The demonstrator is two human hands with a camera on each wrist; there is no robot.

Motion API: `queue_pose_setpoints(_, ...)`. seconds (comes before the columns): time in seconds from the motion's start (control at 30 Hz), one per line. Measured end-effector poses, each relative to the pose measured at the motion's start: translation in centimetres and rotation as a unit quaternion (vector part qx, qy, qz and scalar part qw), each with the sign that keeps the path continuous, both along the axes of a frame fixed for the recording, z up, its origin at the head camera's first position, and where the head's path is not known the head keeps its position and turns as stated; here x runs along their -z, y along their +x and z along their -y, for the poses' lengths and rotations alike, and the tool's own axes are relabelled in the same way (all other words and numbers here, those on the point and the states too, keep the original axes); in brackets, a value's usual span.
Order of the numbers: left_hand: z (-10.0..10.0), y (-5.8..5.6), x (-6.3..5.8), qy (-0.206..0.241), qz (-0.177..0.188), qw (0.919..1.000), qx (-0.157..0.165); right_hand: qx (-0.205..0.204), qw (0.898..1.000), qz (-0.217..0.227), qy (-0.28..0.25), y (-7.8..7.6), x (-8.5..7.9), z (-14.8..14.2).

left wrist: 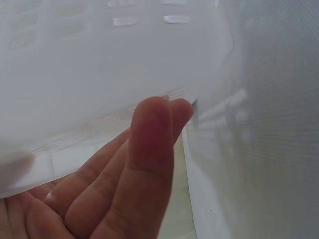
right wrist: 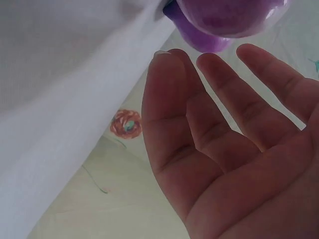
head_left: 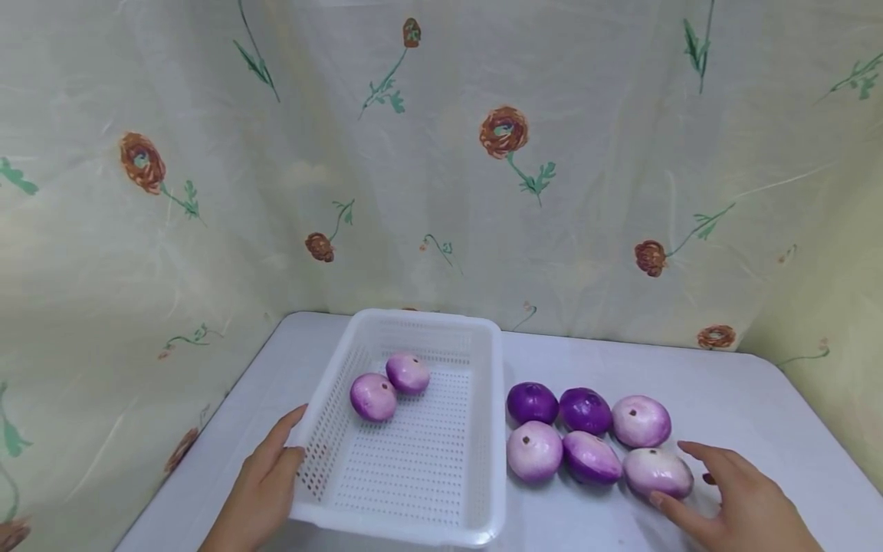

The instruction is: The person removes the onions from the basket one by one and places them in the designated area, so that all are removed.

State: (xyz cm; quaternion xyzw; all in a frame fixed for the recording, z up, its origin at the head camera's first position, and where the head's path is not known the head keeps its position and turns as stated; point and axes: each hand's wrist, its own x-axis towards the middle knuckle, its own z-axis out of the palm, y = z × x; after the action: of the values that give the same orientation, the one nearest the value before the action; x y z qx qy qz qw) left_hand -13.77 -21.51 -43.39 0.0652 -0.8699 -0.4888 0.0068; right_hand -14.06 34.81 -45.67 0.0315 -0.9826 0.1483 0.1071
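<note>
My left hand [head_left: 260,479] grips the left side of a white perforated plastic basket [head_left: 487,437]. In the left wrist view, thumb and fingers [left wrist: 149,134] close on the basket's edge. Inside the basket, toward its back left, lie two purple-and-white onions, a front one [head_left: 373,397] and a rear one [head_left: 408,373]. My right hand [head_left: 741,498] is spread beside the front-right onion [head_left: 658,472], thumb at its near side and fingers at its far right. The right wrist view has the relaxed fingers [right wrist: 169,99] just below an onion [right wrist: 234,17], palm bare.
Right of the basket, several more onions sit in two rows on the white table [head_left: 731,391], among them a dark purple one [head_left: 533,403] and a pale one [head_left: 535,452]. A flowered curtain [head_left: 579,192] hangs behind the table and along both sides.
</note>
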Motion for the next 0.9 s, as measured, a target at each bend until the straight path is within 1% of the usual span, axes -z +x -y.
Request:
queue_pose_setpoints(0.03,0.0,0.0,0.0,0.0,-0.001,1.0,0.0,-0.001,1.0,0.001,-0.002,0.0,-0.1,-0.1)
queue_pose_setpoints(0.13,0.2,-0.2,0.0,0.005,-0.007,1.0,0.003,-0.005,1.0,-0.016,-0.005,0.1,-0.2,-0.4)
queue_pose_setpoints(0.23,0.3,-0.2,0.0,0.012,-0.011,0.9999,0.006,-0.01,1.0,-0.028,0.003,0.0,-0.2,-0.8)
queue_pose_setpoints(0.37,0.3,-0.2,0.0,0.015,-0.001,0.9999,0.002,-0.041,0.997,-0.059,0.012,-0.4,-0.7,-1.1)
queue_pose_setpoints(0.47,0.4,-0.1,0.2,0.018,-0.01,0.9998,0.003,-0.078,0.993,-0.083,0.016,-0.9,-1.7,0.0)
queue_pose_setpoints(0.53,0.5,0.0,0.3,0.023,-0.022,0.9995,0.006,-0.096,0.992,-0.08,0.025,-1.4,-3.0,1.7)
queue_pose_setpoints(0.63,0.5,0.0,0.4,0.029,-0.028,0.9992,0.006,-0.141,0.986,-0.089,0.029,-2.4,-5.2,4.8)
queue_pose_setpoints(0.7,0.5,0.0,0.5,0.026,-0.028,0.9993,0.005,-0.176,0.979,-0.099,0.034,-3.3,-6.6,7.2)
queue_pose_setpoints(0.77,0.4,0.1,0.4,0.021,-0.028,0.9994,0.003,-0.214,0.97,-0.11,0.039,-4.3,-7.8,9.7)
queue_pose_setpoints(0.9,0.3,0.1,0.2,0.018,-0.033,0.9993,0.0,-0.272,0.957,-0.086,0.049,-7.0,-9.6,14.8)
